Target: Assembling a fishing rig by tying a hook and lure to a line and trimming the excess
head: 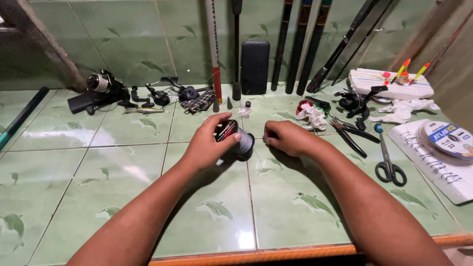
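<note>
Line spool (235,138) sits at frame centre on the green tiled worktop (123,162), gripped around its rim by left hand (209,145). Right hand (286,138), at its 3 o'clock, is clenched, pinching the line end. Scissors (388,157) further out at 3 o'clock.

Left hand (209,145) covers much of the line spool (235,139); its near side and label unseen. Right hand (288,138) closed, fingertips tucked under; whether it pinches line cannot be told. Rod butts (300,44) along the wall cut off by top edge. White winding board (443,162) runs off right edge. Dark rod (19,118) at left cropped. Small bits near the grey rag (199,102) too small to identify.
</note>
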